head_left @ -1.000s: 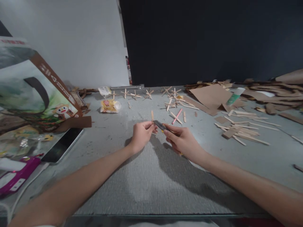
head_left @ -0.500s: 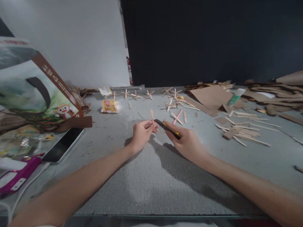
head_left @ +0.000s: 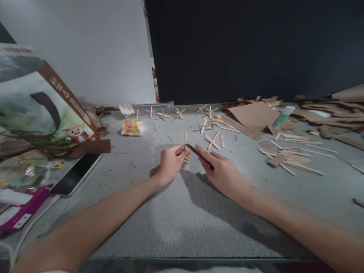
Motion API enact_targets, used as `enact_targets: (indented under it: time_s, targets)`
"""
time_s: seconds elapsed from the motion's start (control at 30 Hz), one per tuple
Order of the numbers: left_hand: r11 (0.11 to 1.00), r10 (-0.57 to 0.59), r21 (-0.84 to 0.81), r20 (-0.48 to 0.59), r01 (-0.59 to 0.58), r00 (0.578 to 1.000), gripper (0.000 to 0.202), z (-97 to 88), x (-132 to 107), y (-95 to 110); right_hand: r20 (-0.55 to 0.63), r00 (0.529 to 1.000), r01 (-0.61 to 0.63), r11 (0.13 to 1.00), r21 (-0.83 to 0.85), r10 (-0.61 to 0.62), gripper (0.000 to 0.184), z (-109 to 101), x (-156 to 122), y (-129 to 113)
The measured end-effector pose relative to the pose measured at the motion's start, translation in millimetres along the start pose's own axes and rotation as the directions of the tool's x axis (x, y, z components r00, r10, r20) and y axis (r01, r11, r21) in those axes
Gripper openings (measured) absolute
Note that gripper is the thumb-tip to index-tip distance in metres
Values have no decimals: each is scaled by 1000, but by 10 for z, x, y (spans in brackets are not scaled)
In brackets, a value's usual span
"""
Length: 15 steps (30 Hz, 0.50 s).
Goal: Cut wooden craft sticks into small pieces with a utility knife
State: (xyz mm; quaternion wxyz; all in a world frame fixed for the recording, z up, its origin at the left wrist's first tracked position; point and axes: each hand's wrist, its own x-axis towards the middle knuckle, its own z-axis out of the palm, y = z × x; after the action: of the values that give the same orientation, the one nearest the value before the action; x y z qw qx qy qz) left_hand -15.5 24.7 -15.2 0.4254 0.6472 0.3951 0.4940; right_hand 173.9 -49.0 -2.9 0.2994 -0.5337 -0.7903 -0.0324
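Far left there's a big printed bag [head_left: 34, 102] standing on the grey surface [head_left: 170, 220], with a purple gadget [head_left: 31, 206] nearer the edge and a white cable [head_left: 32, 222] looping just beside it. Next over is a phone [head_left: 76, 175] lying flat with its screen dark, then farther back a little yellow packet [head_left: 131, 128] and a row of small crossed-stick stars [head_left: 163, 113].

Left hand [head_left: 172, 161] is pinching a short wooden stick [head_left: 185, 138] between thumb and fingers, and the stick pokes up out of the grip, so it's pretty much mid-surface. A dark cutter [head_left: 194, 151] has its front end right at that stick, just above the left fingertips; can't tell if it's actually biting in. Right hand [head_left: 224, 168] is wrapped around the cutter, coming in from the right side.

Behind the right hand there's a pink patterned stick [head_left: 214, 138] crossed with a plain one, plus a loose short stick [head_left: 222, 141] just beside them. Farther right: a brown cardboard sheet [head_left: 250, 116], a green tube with a white end [head_left: 282, 118], and a messy pile of wooden sticks [head_left: 297, 162].
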Motion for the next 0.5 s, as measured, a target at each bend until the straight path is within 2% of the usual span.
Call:
enact_targets:
  time_s: [0.13,0.23,0.33,0.5]
  targets:
    - [998,28,50,-8,-28,1000,30,-5,-12,3,142,990,59,962,-266,-22,66,-35,-18,-74]
    - [999,25,44,-10,-24,1000,32,-8,-16,6,231,973,92,926,-366,-6,74,-52,-13,-146]
    - [1000,5,30,-12,-4,1000,31,-8,-19,7,256,967,96,927,-362,0,76,-41,-4,-177]
    - [999,-12,36,-20,13,1000,29,4,-20,-7,181,983,60,977,-206,-23,68,26,0,-124]
